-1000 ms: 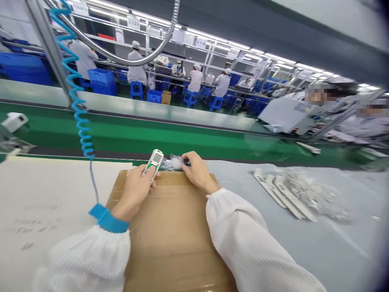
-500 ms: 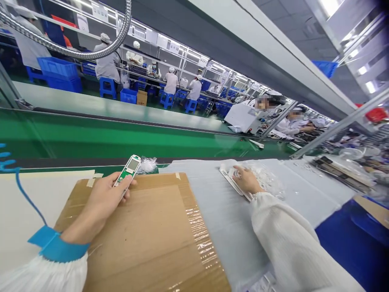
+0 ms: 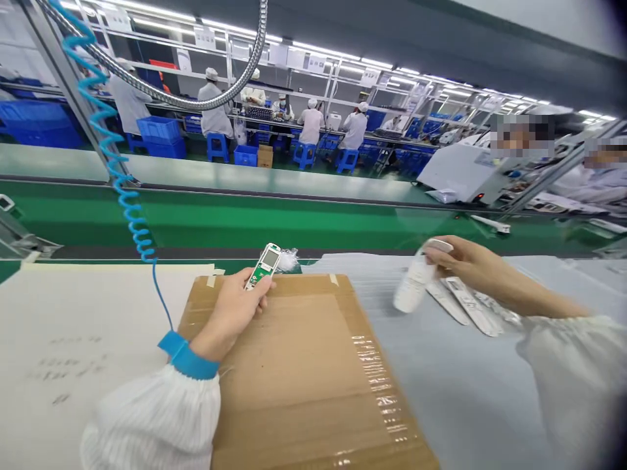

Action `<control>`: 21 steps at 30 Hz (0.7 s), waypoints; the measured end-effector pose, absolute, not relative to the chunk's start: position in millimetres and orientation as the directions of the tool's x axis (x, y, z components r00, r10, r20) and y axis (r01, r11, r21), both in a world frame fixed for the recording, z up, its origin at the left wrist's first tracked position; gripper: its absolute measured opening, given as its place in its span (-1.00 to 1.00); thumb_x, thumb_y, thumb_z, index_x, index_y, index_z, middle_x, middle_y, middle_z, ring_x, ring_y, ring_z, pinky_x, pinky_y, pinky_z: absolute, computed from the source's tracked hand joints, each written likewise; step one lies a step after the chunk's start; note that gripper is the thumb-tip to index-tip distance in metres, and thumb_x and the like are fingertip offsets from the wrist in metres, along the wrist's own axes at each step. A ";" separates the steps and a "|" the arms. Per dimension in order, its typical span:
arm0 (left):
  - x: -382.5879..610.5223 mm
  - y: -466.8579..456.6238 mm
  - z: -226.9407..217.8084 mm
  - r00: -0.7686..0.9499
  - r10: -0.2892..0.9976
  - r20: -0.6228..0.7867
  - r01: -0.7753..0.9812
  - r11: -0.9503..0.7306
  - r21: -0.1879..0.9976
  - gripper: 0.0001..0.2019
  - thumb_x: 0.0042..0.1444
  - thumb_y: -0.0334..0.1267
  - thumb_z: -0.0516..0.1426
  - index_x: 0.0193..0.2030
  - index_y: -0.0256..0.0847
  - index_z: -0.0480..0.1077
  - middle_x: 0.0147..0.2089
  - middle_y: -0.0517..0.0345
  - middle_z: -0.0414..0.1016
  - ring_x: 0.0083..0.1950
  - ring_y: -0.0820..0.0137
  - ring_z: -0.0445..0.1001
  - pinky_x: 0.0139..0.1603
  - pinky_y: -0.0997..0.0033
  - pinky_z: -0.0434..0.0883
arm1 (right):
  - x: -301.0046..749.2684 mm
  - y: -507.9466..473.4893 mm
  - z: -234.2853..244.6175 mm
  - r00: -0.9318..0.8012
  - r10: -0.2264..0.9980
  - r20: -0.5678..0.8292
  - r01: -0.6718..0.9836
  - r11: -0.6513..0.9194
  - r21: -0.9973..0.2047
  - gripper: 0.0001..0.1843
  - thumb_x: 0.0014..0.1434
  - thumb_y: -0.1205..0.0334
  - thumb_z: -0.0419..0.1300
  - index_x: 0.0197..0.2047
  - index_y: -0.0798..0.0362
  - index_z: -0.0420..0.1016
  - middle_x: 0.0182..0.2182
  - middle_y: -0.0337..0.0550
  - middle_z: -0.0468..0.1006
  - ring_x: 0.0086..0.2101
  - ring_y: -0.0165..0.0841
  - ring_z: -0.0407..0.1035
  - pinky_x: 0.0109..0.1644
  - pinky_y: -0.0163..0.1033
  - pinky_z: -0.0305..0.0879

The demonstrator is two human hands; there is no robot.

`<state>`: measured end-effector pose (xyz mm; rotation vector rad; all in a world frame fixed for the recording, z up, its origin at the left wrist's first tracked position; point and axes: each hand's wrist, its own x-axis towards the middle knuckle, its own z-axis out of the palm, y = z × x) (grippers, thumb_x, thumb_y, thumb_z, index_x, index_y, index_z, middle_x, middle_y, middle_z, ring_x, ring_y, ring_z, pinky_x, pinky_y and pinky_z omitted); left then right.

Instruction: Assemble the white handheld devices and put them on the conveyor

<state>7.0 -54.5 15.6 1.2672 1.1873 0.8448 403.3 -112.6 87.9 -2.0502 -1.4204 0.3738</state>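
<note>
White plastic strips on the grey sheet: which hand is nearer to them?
Right. The right hand is just over the white plastic strips; the left hand, holding a circuit board, is farther off, at the cardboard.

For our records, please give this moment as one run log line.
Left hand: green circuit board | Right hand: white plastic case | Under left hand: cardboard

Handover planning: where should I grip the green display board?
Grip the long edges near the upper end, from above: the left hand pinches the lower end, and the narrow, flat green display board sticks out beyond it, so that end is free.
</note>
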 end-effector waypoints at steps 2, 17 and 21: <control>7.4 -55.4 14.7 0.218 0.961 -0.171 0.170 0.135 0.976 -0.63 0.14 0.06 0.16 -0.19 -0.26 0.41 -0.51 0.22 0.36 -0.50 0.49 0.27 -0.48 0.50 0.24 | 350.6 -102.3 82.0 0.327 0.945 0.016 0.516 -0.165 -0.840 -0.60 0.14 -0.06 0.30 -0.04 -0.01 0.53 -0.26 -0.06 0.60 -0.32 -0.30 0.44 -0.20 -0.18 0.38; -2.9 -49.6 19.5 0.072 0.987 -0.143 0.217 0.124 0.968 -0.62 0.20 0.11 0.12 -0.29 -0.22 0.38 -0.48 0.20 0.35 -0.48 0.45 0.27 -0.46 0.44 0.21 | 189.5 -69.8 -5.7 -0.157 0.976 0.148 -0.181 0.119 -0.976 -0.55 0.13 -0.01 0.37 0.05 -0.08 0.48 -0.15 -0.17 0.55 -0.08 -0.26 0.40 0.15 -0.08 0.25; -0.6 -51.9 16.3 -0.037 0.989 0.146 0.417 -0.117 0.902 -0.57 0.37 0.03 -0.11 0.02 -0.15 0.45 -0.14 0.05 0.56 -0.14 0.26 0.48 -0.13 0.28 0.37 | 193.6 -68.9 -6.6 -0.100 0.984 0.145 -0.161 0.128 -0.979 -0.57 0.16 -0.05 0.33 0.04 -0.07 0.51 0.03 -0.12 0.54 0.09 -0.20 0.37 0.27 -0.05 0.17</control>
